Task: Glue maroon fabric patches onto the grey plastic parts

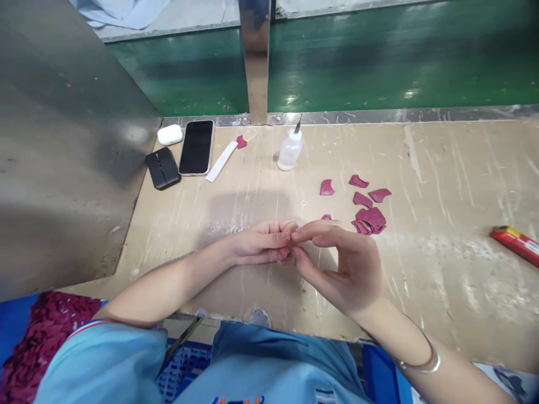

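Note:
My left hand [261, 244] and my right hand [341, 264] meet fingertip to fingertip over the beige worktop [442, 179], low and central. A small maroon piece [285, 253] shows between the pinching fingers of both hands. Just beyond the right hand's fingers lies another maroon piece [326, 217], and a heap of several maroon cut pieces [369, 219] sits to its right. Further back stands a small squeeze bottle with a needle tip [290, 148].
At the back left lie a phone [197, 147], a black wallet-like case [163, 168], a white earbud case [170, 134] and a white strip with a maroon tip [223, 160]. A red box [516, 244] lies at the right. A steel panel [54, 157] walls the left; a green belt [379, 62] runs behind.

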{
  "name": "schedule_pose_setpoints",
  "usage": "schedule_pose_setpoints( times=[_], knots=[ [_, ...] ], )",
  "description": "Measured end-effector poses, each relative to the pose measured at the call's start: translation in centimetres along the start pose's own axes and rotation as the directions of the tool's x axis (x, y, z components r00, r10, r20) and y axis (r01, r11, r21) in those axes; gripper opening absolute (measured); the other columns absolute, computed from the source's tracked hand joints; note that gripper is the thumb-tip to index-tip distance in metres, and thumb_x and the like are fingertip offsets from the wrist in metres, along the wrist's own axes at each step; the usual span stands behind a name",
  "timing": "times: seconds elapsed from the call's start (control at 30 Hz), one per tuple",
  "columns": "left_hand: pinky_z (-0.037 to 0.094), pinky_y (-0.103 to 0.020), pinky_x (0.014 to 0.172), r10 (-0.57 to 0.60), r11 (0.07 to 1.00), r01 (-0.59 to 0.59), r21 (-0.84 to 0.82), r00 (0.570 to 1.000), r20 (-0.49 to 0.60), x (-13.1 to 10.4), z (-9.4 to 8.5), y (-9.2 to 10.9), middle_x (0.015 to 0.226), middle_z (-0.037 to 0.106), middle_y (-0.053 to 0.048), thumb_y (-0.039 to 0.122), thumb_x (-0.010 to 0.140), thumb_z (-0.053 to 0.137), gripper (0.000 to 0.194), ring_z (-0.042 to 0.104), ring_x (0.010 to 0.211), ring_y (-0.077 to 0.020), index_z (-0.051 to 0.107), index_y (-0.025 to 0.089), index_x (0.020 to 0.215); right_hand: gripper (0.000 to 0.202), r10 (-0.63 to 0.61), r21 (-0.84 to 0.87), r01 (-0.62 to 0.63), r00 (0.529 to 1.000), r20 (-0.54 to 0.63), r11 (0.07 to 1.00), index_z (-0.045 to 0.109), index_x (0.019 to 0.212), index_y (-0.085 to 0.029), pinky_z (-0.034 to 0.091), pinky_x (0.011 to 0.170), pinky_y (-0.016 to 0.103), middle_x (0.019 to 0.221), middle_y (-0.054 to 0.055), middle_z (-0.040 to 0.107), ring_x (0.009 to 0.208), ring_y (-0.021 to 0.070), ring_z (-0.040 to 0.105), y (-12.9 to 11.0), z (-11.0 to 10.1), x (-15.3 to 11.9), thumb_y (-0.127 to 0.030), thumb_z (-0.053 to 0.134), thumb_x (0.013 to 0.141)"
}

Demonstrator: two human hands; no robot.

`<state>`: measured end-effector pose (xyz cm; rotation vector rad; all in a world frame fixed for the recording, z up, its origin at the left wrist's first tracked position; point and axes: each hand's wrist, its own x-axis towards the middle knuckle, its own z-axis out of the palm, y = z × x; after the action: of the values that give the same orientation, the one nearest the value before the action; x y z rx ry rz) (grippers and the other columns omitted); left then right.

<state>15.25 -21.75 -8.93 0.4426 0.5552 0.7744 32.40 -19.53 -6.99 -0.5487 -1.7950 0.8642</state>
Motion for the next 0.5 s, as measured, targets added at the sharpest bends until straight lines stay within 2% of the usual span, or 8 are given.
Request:
schedule_pose_setpoints(
  times=[0.1, 0.23, 0.3, 0.4, 0.5],
  knots=[
    [0.036, -0.023, 0.055, -0.001, 1.0, 0.001, -0.004, 0.999, -0.032, 0.0, 0.0, -0.1, 0.06, 0.057, 0.004, 0.057, 0.059, 0.104, 0.06, 0.046, 0.055, -0.0087, 0.063, 0.016, 0.076, 0.027, 0.013, -0.028, -0.012, 0.999, 0.029, 1.0, 0.061, 0.097, -0.029, 0.068, 0.073, 0.031, 0.087, -0.003, 0.08, 0.081, 0.0171, 0.081, 0.2, -0.2, 0.1, -0.006, 0.07, 0.086],
    [0.039, -0.023, 0.058, 0.001, 1.0, -0.002, -0.018, 0.995, -0.096, -0.1, 0.3, -0.6, 0.066, 0.057, 0.003, 0.058, 0.057, 0.104, 0.061, 0.049, 0.059, -0.0094, 0.066, 0.015, 0.078, 0.026, -0.098, -0.169, 0.113, 0.99, 0.097, 0.979, 0.062, 0.099, -0.031, 0.068, 0.07, 0.029, 0.086, -0.004, 0.08, 0.078, 0.0163, 0.08, 0.4, -0.9, 0.7, -0.008, 0.069, 0.089],
    [0.043, -0.024, 0.063, 0.01, 0.999, -0.014, -0.031, 0.99, -0.144, -0.2, 0.5, -1.1, 0.068, 0.056, 0.003, 0.06, 0.059, 0.103, 0.061, 0.051, 0.064, -0.0111, 0.068, 0.015, 0.082, 0.022, -0.12, -0.25, 0.145, 0.986, 0.115, 0.957, 0.063, 0.095, -0.031, 0.066, 0.067, 0.029, 0.082, -0.005, 0.079, 0.072, 0.0163, 0.078, 0.6, -1.1, 0.9, -0.009, 0.067, 0.089],
    [0.047, -0.026, 0.071, 0.033, 0.998, -0.043, -0.045, 0.976, -0.215, -0.3, 0.8, -1.8, 0.073, 0.056, 0.002, 0.06, 0.064, 0.101, 0.059, 0.053, 0.071, -0.013, 0.069, 0.015, 0.086, 0.019, -0.043, -0.337, 0.09, 0.988, 0.146, 0.937, 0.06, 0.077, -0.027, 0.06, 0.06, 0.028, 0.07, -0.004, 0.074, 0.064, 0.0162, 0.073, 0.9, -1.1, 1.2, -0.011, 0.064, 0.087],
    [0.048, -0.027, 0.077, 0.05, 0.997, -0.064, -0.047, 0.964, -0.26, -0.3, 1.0, -2.1, 0.078, 0.057, 0.001, 0.055, 0.068, 0.1, 0.054, 0.055, 0.077, -0.0143, 0.069, 0.015, 0.087, 0.017, 0.027, -0.378, 0.032, 0.988, 0.15, 0.925, 0.062, 0.074, -0.026, 0.055, 0.057, 0.028, 0.066, -0.003, 0.072, 0.063, 0.0169, 0.071, 1.2, -1.0, 1.1, -0.013, 0.063, 0.085]
  ],
)
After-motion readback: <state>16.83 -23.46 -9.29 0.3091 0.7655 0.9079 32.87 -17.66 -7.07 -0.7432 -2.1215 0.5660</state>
